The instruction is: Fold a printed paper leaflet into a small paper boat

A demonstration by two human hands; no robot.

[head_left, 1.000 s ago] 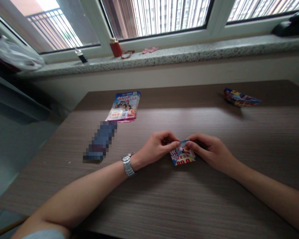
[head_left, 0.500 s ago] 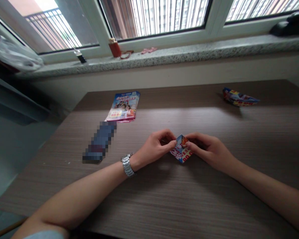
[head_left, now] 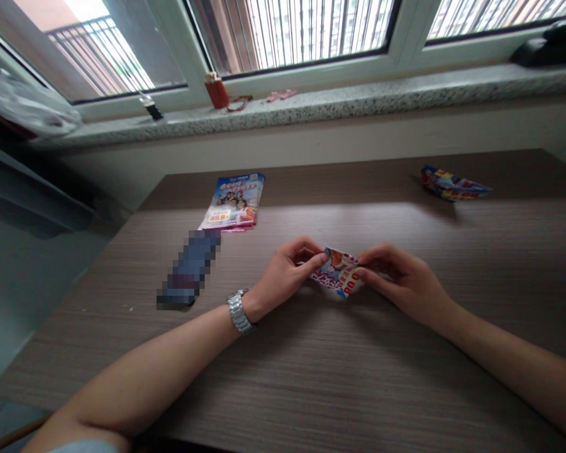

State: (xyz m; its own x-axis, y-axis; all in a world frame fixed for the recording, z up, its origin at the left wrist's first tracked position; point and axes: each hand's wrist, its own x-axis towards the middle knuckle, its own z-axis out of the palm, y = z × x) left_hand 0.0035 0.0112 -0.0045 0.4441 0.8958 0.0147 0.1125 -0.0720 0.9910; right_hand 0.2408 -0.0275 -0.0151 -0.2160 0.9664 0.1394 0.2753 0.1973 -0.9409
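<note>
A small folded paper piece point(head_left: 336, 273), printed in blue, white, yellow and red, is held just above the table between both hands. My left hand point(head_left: 296, 267), with a silver watch on its wrist, pinches its left corner between thumb and fingers. On the opposite side, my right hand point(head_left: 403, 277) grips the right corner in a thumb-and-finger pinch. The paper's underside and some fingertips are hidden. Far to the right on the table lies a folded paper boat point(head_left: 453, 186) in similar print.
A stack of printed flyers point(head_left: 234, 202) lies at the table's back left, with a pixelated dark object point(head_left: 189, 269) in front of it. Beyond the brown table point(head_left: 283, 377), the stone windowsill point(head_left: 372, 104) bears a red lighter-like object point(head_left: 216, 92) and a small black-and-clear item point(head_left: 151, 107).
The folded paper has turned and widened from a diamond into a slanted shape. My hands have moved slightly apart, still pinching it.
</note>
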